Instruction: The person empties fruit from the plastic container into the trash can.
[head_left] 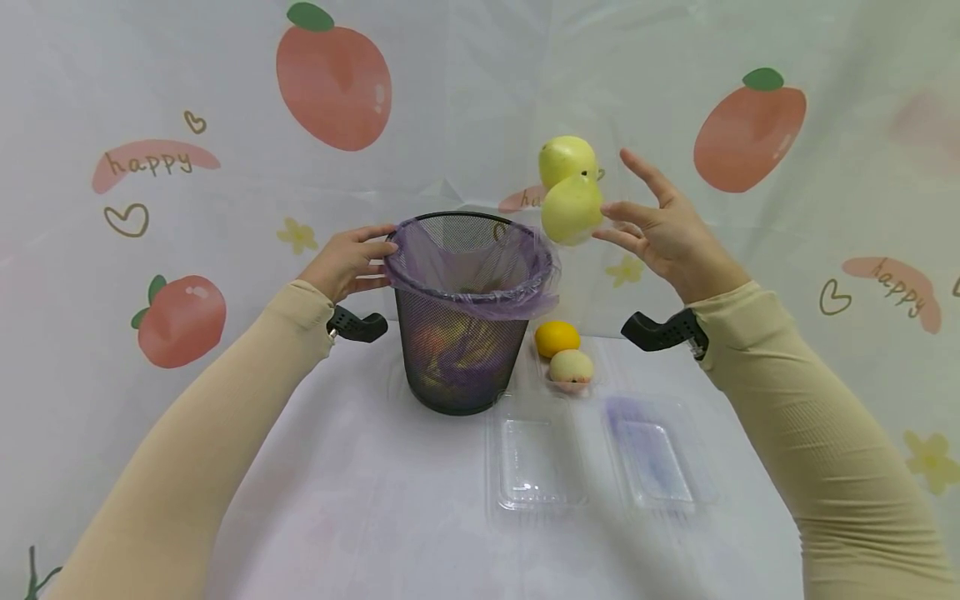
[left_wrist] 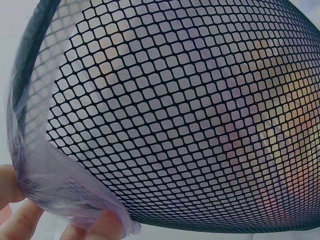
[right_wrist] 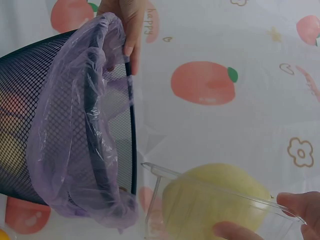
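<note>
A black mesh waste bin (head_left: 457, 358) stands on the table, lined with a purple plastic bag (head_left: 480, 287) folded over its rim. My left hand (head_left: 348, 260) holds the bin's left rim, its fingers at the bag's fold. Through the mesh, blurred red and yellow shapes show inside. To the right of the rim and higher, my right hand (head_left: 663, 229) grips a clear plastic container (right_wrist: 155, 200) by its edge. Two pale yellow, pear-like fruits (head_left: 572, 210) sit in that container, one above the other in the head view; it is tilted up beside the bin's mouth.
Behind and right of the bin, an orange fruit (head_left: 557, 338) and a pale peach-like fruit (head_left: 572, 367) lie in another clear container. Two more clear containers, one at centre (head_left: 536, 458) and one with a purplish tint (head_left: 651, 458), rest nearer on the white table. A fruit-patterned cloth (head_left: 465, 100) hangs behind.
</note>
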